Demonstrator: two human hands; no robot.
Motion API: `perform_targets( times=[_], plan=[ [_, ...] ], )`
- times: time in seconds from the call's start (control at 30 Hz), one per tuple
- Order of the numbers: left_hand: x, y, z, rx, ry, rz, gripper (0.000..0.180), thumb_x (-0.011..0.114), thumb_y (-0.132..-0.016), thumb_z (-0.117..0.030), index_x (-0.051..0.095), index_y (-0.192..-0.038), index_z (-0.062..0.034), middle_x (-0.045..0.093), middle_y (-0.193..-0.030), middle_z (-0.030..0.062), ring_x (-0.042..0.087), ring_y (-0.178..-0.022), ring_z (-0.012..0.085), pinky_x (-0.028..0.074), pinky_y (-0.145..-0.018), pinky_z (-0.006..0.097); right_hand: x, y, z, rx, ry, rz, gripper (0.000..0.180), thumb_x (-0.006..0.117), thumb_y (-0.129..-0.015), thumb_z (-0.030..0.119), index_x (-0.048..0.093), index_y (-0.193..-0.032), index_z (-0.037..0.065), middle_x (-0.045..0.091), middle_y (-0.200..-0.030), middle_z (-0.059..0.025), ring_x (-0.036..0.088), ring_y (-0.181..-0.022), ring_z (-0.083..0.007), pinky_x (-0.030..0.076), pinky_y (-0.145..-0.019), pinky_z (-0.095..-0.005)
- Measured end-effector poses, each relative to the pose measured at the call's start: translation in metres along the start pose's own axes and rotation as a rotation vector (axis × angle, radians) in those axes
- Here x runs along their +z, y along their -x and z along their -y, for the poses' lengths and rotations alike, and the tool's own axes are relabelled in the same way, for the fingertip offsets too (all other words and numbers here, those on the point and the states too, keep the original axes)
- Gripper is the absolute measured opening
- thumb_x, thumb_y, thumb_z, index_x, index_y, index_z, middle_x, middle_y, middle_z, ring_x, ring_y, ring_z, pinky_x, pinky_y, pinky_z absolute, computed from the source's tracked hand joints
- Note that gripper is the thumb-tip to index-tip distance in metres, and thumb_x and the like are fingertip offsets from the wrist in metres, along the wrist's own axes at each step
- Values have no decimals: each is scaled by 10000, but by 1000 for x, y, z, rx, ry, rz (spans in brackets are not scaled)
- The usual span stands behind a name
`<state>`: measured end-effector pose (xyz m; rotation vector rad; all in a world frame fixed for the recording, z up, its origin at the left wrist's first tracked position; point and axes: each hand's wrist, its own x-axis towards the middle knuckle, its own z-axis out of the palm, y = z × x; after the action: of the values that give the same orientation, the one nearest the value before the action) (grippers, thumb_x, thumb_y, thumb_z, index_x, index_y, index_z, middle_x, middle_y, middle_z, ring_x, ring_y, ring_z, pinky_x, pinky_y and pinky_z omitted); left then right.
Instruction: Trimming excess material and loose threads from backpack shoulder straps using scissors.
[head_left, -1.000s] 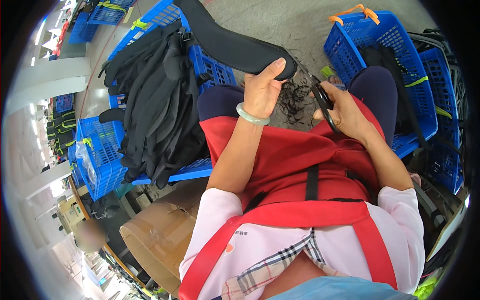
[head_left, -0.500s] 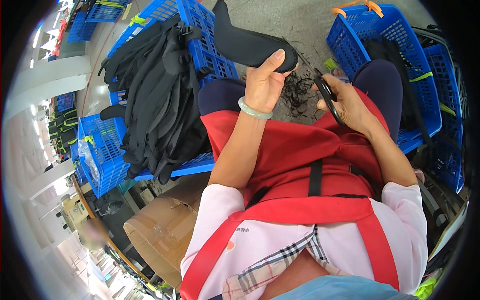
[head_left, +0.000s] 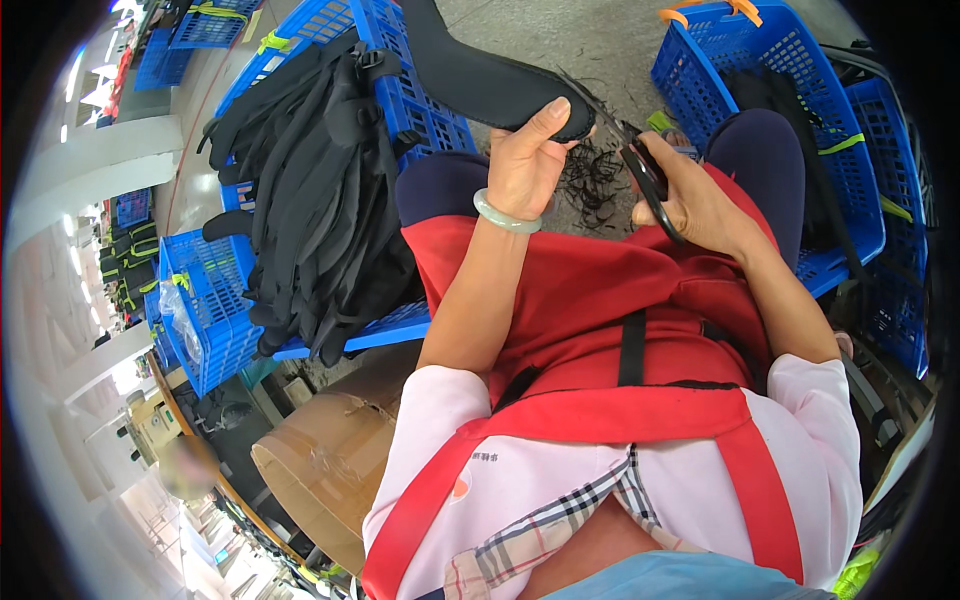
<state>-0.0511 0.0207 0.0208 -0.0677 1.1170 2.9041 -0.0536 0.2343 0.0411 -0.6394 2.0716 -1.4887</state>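
Observation:
My left hand pinches the rounded end of a long, curved black padded fabric piece, thumb on top. Stitching runs along the edge of this piece, and its other end reaches past the top of the view. In my right hand is a pair of black-handled scissors, fingers wrapped round the handles. The scissor blades point up and to the left, lying close along the pad's right edge; whether they touch it I cannot tell. Dark trimmings lie scattered on the floor below, between my knees.
A blue crate at my left is heaped with similar black pads. Another blue crate with black pieces stands at my right, beside a further one. A cardboard box is near my left elbow.
The pad has shifted slightly left and up in my left hand's grip. The scissors have moved a little up and left, bringing their blades nearer the pad's edge.

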Motion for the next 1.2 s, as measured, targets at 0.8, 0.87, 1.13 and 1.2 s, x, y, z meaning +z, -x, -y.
perform_targets(
  times=[0.8, 0.87, 1.13, 1.2],
  plan=[
    [-2, 8, 0, 12, 29, 44, 175, 607, -873, 15, 616, -1021, -79, 646, -989, 57, 631, -942, 206, 536, -827, 414, 4, 12, 4, -31, 113, -43, 733, 799, -676, 432, 448, -1178, 29, 507, -867, -93, 503, -725, -223, 429, -676, -340],
    [-4, 7, -7, 39, 138, 22, 173, 593, -880, 24, 614, -1024, -70, 645, -1001, 61, 625, -961, 210, 518, -880, 435, 2, 16, 10, 25, 102, -1, 726, 797, -671, 426, 452, -1174, 32, 502, -878, -84, 500, -725, -213, 427, -671, -331],
    [-7, 7, -5, 46, 54, 25, 182, 604, -871, 29, 621, -1025, -67, 651, -996, 69, 636, -952, 231, 522, -866, 466, 7, 15, 1, 129, -103, 26, 500, 790, -741, 330, 515, -1010, 10, 483, -751, -16, 447, -691, -112, 407, -626, -284],
    [-9, 8, -5, 61, 29, 7, 182, 614, -864, 28, 624, -1020, -67, 653, -991, 66, 641, -944, 239, 527, -848, 470, 9, 15, -2, 134, -171, 2, 426, 777, -779, 298, 526, -956, 4, 464, -701, 5, 435, -680, -88, 397, -603, -266]
  ],
)
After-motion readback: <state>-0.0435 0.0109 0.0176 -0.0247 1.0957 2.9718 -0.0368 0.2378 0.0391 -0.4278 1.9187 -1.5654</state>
